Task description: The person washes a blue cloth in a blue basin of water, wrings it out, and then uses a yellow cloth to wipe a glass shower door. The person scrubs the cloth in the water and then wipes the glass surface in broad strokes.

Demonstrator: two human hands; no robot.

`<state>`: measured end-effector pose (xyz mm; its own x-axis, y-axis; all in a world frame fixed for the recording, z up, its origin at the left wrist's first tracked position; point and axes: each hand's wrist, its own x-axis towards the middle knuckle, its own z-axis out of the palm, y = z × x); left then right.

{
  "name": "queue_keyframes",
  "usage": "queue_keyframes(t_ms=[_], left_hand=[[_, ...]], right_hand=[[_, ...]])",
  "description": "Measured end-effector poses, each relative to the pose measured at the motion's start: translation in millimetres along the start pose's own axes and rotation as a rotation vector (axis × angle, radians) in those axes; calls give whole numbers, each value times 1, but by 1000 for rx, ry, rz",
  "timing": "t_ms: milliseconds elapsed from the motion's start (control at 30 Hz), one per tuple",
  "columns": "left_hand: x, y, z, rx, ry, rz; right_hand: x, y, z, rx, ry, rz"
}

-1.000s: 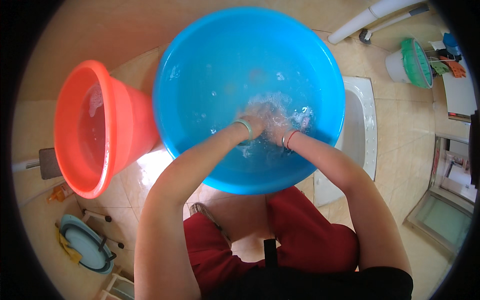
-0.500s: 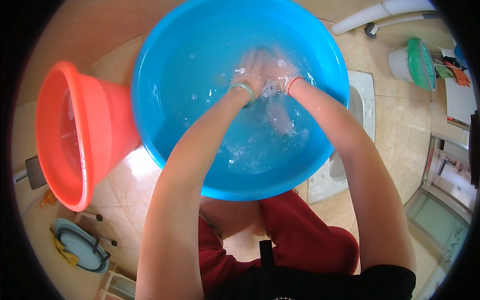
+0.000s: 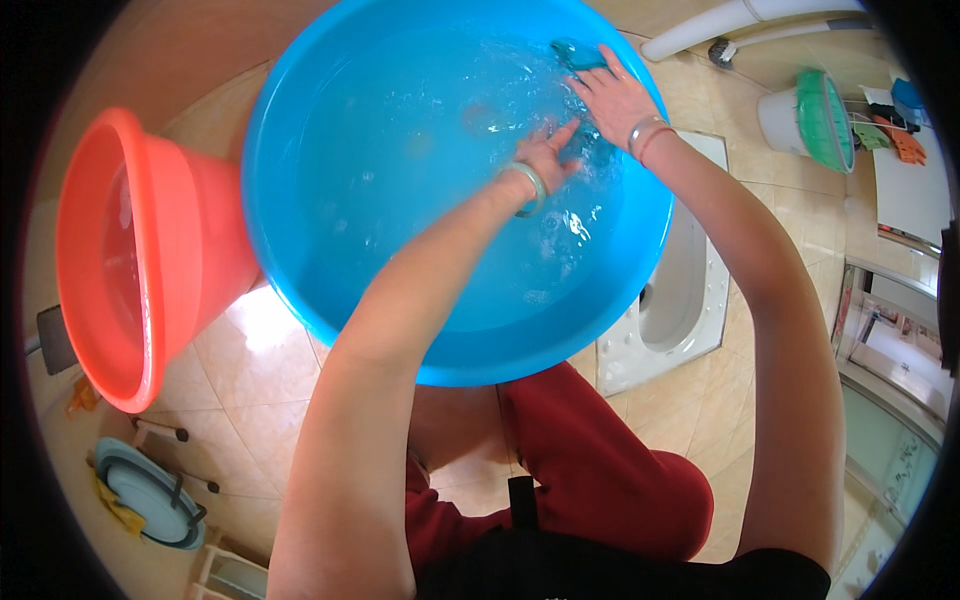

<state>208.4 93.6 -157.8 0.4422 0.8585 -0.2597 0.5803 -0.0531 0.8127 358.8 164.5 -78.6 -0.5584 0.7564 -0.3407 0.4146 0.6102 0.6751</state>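
A large blue basin (image 3: 262,215) holds water with bubbles and ripples on its surface. Low at the water, right of the basin's middle, my left hand (image 3: 545,155) has its fingers apart, the tips partly under the surface; a pale green bangle circles its wrist. Farther right, by the basin's inner wall, my right hand (image 3: 614,98) is spread with nothing gripped. Just beyond its fingertips a small dark teal thing (image 3: 578,54) lies at the water; its kind cannot be made out. Ripples blur whatever is under the water between the hands.
Left of the basin stands a coral-red bucket (image 3: 205,225) with liquid inside. A white squat toilet (image 3: 712,300) is set in the tiled floor at right. Far right are a white bucket with a green rim (image 3: 815,120) and gloves (image 3: 905,142). Grey-blue basins (image 3: 150,495) lean at lower left.
Both hands were together under water near the basin's middle. They have parted and moved right, the right one farther and out of the water. The teal thing now shows at the far right.
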Motion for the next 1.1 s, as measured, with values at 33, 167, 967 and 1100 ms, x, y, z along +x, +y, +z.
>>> queue_keyframes(t_ms=[33, 167, 967, 1100], left_hand=[[-4, -4, 5, -1, -12, 14], [-28, -8, 18, -41, -145, 67], [-186, -18, -91, 555, -1048, -134], [-192, -13, -95, 755, -1102, -279]], right_hand=[[-12, 0, -8, 13, -27, 0], [-61, -9, -20, 105, -127, 24], [-91, -185, -111, 1108, -476, -403], [-67, -220, -97, 921, 70, -414]])
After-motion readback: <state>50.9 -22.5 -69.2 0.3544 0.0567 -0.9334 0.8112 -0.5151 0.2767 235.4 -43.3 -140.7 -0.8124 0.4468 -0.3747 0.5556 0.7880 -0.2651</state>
